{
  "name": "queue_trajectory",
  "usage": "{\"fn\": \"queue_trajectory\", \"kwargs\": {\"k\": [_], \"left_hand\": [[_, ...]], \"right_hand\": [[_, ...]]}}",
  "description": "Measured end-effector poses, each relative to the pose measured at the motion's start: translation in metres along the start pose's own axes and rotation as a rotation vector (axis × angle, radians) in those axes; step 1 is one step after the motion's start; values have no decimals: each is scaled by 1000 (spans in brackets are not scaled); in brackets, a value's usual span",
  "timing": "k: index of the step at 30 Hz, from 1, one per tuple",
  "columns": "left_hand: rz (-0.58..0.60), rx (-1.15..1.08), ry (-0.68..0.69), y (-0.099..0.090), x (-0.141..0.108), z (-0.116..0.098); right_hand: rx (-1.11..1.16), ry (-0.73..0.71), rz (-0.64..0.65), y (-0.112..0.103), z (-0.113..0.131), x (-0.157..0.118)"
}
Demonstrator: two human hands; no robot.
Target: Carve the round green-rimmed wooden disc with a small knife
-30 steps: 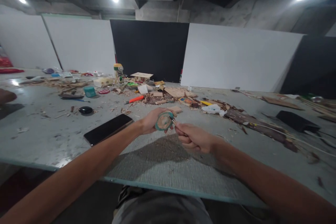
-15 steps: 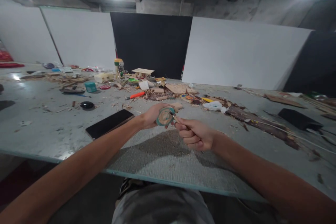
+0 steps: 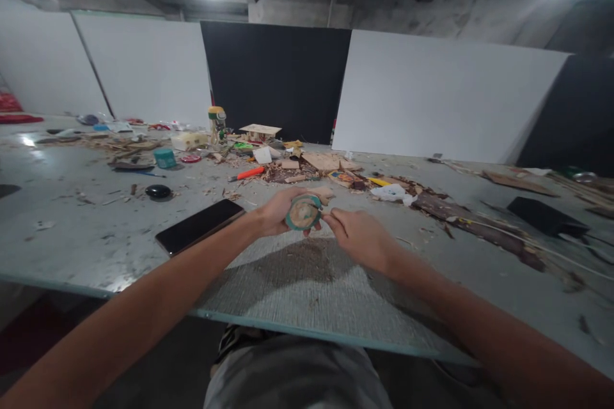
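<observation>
Green-rimmed disc sat gripped by the left hand, just left of the closed right hand, its contents unclear.

1. Over the grey worktable, the person's left hand cups a round, green-rimmed disc with a tan middle, its face tilted toward the wearer.
2. The right hand, fingers curled, meets the disc's right edge; anything pinched there is too small for me to make out.
3. Beside the left forearm lies a flat black phone, with a glossy black oval object beyond it.
4. Farther back I see a squat teal tub and an orange-handled tool near scattered wood shavings.
5. Off to the right stretches a long dark-brown bark strip.
</observation>
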State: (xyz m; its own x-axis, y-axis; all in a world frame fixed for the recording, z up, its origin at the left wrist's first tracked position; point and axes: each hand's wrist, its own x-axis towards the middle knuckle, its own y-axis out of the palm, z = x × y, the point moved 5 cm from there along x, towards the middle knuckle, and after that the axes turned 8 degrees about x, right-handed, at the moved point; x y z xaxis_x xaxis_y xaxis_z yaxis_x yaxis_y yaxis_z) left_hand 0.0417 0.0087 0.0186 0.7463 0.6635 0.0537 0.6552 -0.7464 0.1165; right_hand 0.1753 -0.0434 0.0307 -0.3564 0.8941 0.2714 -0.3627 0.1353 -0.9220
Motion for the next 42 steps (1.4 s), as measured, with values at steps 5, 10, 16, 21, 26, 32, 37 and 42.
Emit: {"fn": "queue_trajectory", "kwargs": {"k": [5, 10, 16, 21, 26, 32, 37, 42], "left_hand": [[63, -43, 55, 1, 3, -3], [64, -62, 124, 2, 3, -8], [61, -51, 123, 3, 0, -10], [41, -21, 128, 3, 1, -9], [2, 11, 175, 6, 3, -8], [-23, 60, 210, 8, 1, -12], [-66, 32, 188, 5, 1, -11], [-126, 30, 158, 0, 2, -7]], "right_hand": [[331, -20, 50, -2, 1, -1], [901, 172, 253, 6, 4, -5], [1067, 322, 349, 13, 5, -10], [1121, 386, 330, 16, 6, -14], [1477, 507, 538, 22, 18, -19], [1526, 412, 613, 23, 24, -16], [690, 92, 19, 7, 14, -2], [531, 54, -61, 4, 17, -1]]}}
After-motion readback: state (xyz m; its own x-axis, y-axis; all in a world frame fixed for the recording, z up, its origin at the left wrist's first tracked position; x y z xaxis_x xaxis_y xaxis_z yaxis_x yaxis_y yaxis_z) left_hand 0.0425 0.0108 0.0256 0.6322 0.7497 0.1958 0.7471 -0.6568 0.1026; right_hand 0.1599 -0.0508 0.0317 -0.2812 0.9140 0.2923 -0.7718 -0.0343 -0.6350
